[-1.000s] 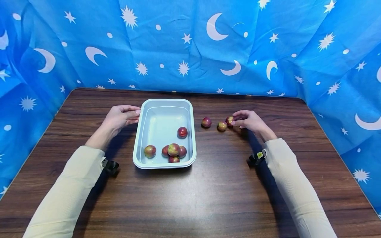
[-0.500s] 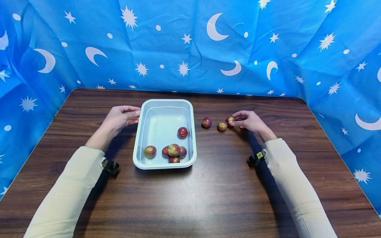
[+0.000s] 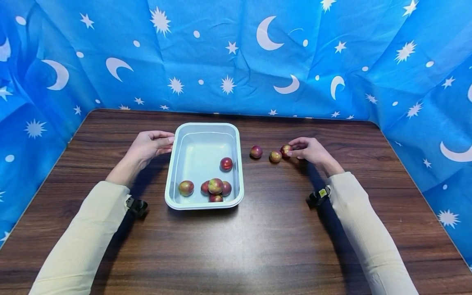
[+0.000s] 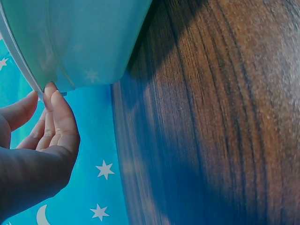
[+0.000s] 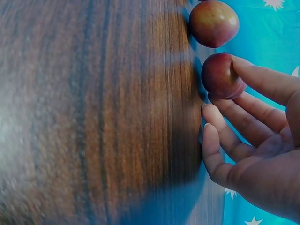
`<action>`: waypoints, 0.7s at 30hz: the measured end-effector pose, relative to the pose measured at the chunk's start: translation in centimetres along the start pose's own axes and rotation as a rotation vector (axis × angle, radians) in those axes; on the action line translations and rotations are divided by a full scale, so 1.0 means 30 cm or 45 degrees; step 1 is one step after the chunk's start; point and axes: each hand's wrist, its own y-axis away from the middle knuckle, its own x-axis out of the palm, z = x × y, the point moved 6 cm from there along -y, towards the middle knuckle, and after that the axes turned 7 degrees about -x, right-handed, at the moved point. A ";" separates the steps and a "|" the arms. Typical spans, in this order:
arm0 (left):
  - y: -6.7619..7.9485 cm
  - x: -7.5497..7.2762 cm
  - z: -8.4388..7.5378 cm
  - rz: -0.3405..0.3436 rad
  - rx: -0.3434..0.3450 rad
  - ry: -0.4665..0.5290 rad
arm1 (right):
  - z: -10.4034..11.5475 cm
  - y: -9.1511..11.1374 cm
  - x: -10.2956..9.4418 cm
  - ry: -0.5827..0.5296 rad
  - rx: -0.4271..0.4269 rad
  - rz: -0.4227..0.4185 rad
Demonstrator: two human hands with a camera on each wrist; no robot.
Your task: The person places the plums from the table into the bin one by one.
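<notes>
A white rectangular plastic tray sits on the table with several red-yellow plums in it, one plum lying on top of a cluster near the front. At its upper left rim, my left hand pinches the edge between thumb and fingers, as the left wrist view also shows. To the right, my right hand holds a plum between thumb and fingertips, low over the table. Beside that one lies a greenish-red plum. A darker plum lies between it and the tray.
The dark wood table runs back to a blue curtain with white moons and stars. Inside the tray, a single plum lies front left and a red plum on the right side.
</notes>
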 end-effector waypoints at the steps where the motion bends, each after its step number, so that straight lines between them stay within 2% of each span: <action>1: 0.000 0.000 0.000 0.002 -0.001 0.001 | 0.000 0.001 0.000 -0.006 0.001 -0.001; 21: -0.001 -0.001 -0.001 -0.002 -0.010 0.000 | 0.021 0.015 -0.009 -0.122 -0.017 0.008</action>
